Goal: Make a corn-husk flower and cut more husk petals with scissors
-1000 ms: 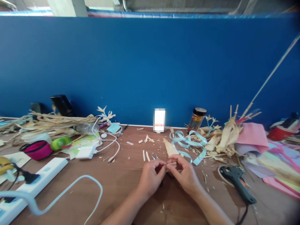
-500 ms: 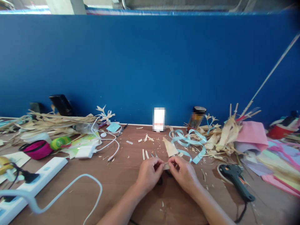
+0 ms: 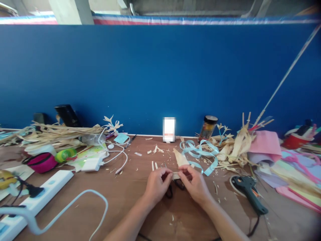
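Between my two hands a short, pale strip of dried husk is stretched level above the table. My left hand pinches its left end, thumb against fingers. Its right end is pinched in my right hand. Scissors with black handles lie under the strip, partly hidden by my hands. Just beyond my right hand lies a larger pointed piece of husk. Two narrow cut strips rest beyond my left hand.
A glue gun lies at right, near husk bundles and pink sheets. Curled blue ribbon is behind my right hand. At left are a power strip, a white cable and a husk heap. A blue panel stands behind.
The view has tilted up slightly. My hands have shifted a little, still pinching the strip, and more of the scissors' black handles shows beneath them.
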`<state>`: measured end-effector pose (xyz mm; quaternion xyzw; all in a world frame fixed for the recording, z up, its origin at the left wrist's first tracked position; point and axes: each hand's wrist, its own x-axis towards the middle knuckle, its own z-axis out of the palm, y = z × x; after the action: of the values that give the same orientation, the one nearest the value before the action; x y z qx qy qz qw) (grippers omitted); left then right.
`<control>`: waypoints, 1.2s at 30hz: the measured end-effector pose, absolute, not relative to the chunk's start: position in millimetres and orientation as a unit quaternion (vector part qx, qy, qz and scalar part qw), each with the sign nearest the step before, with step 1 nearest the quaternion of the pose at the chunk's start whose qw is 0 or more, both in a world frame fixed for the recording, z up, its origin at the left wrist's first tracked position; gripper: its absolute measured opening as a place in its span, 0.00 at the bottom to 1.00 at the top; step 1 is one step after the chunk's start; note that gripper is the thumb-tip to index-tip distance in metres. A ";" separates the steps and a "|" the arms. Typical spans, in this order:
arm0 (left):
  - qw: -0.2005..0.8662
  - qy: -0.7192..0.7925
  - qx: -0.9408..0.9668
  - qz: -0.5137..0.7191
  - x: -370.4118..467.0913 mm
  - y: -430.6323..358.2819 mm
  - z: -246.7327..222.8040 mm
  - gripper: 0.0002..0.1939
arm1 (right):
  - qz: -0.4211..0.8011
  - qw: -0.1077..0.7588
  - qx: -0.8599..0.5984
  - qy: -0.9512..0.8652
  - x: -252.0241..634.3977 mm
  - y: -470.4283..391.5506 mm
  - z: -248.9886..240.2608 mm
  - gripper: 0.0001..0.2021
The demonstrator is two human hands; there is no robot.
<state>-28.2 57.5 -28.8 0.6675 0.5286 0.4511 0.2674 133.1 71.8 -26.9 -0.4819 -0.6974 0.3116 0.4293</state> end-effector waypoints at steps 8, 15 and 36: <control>0.274 0.515 0.687 0.433 -24.3 54.6 -28.8 0.10 | 0.230 0.385 -0.455 -0.770 129.8 67.1 -25.2 0.09; 0.272 0.523 0.667 0.456 -31.6 61.1 -25.4 0.10 | 0.225 0.401 -0.493 -0.738 139.3 74.9 -21.1 0.10; 0.517 0.486 0.322 0.626 -39.1 73.3 -33.8 0.17 | 0.112 0.294 -0.509 -0.801 123.5 57.0 -24.9 0.12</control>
<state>-39.1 73.3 -33.8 0.3222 0.4860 0.6264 0.5173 123.5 57.0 -24.9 -0.5087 -0.8013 0.1125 0.2941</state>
